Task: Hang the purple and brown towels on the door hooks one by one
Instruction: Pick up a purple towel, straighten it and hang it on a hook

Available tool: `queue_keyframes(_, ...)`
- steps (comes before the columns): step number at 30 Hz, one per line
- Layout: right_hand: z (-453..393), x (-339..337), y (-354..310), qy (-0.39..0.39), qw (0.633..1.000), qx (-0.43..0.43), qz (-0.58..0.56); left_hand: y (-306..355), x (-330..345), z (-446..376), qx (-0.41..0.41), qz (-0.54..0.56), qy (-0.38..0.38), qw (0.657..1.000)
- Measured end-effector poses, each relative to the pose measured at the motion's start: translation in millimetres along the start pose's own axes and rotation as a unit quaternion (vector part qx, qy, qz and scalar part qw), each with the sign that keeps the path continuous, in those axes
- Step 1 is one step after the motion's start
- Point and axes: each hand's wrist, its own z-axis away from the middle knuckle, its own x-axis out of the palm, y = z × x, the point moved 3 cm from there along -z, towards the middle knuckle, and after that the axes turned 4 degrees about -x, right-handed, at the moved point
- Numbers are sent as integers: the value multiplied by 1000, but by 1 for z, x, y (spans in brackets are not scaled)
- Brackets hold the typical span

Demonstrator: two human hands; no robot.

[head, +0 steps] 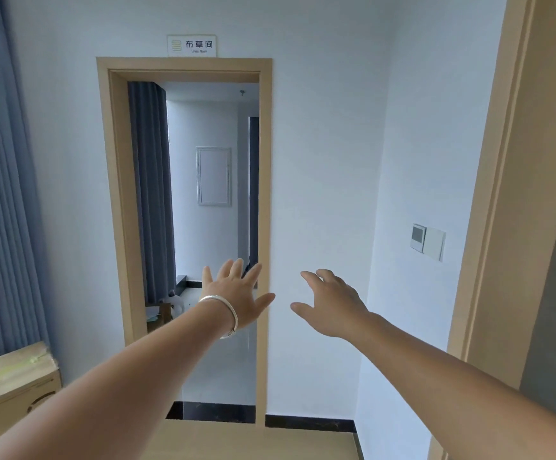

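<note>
1. Hands reach forward at arm's length, both bare and holding nothing. The left hand [233, 290] has its fingers [230, 268] spread straight and released, palm turned away, thumb out to the right.
2. The right hand [331, 302] is also released, its fingers [313, 275] loosely bent and pointing forward and left, thumb stretched toward the left hand; the two thumbs are near but apart.
3. A silver bracelet [223, 310] circles the left wrist, just behind the left fingers.
4. Beyond the left fingertips stands an open doorway with a light wooden door frame [117, 200]; its right jamb rises just above the left thumb.
5. High above the fingers, over the frame, a small sign [192, 45] is fixed to the white wall [319, 161], which fills the space beyond the right fingers.
6. To the right of the right fingers, a wall switch panel [427, 242] sits on the side wall, and further right a second wooden frame [502, 194] runs up the edge.
7. Far left of the left fingers hangs a blue-grey curtain [1, 194], with a wooden cabinet [11, 383] below it.
8. The purple and brown towels and the door hooks cannot be seen in this view.
</note>
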Motion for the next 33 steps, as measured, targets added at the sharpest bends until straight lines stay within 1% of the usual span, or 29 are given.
queue_keyframes(4, -63, 12, 24, 1, 1000, -20, -4, 1, 18, -58, -16, -1, 3, 1000)
queue_keyframes(11, -150, 62, 55, -36, 999, -27, -10, -19, 76, -146, -46, -25, -15, 998)
queue_keyframes(17, -253, 97, 63, -38, 998, -39, -5, -42, 126, -235, -50, -17, -24, 998)
queue_keyframes(22, -350, 128, 37, -52, 996, -77, -5, -93, 161, -312, -80, -2, -11, 997)
queue_keyframes(27, -446, 165, -13, -55, 989, -137, -16, -175, 192, -367, -160, 3, -13, 987)
queue_keyframes(30, -477, 186, -45, -59, 983, -170, -22, -220, 214, -372, -205, 2, -23, 979)
queue_keyframes(33, -510, 220, -91, -86, 970, -224, -33, -272, 233, -354, -265, -17, -45, 963)
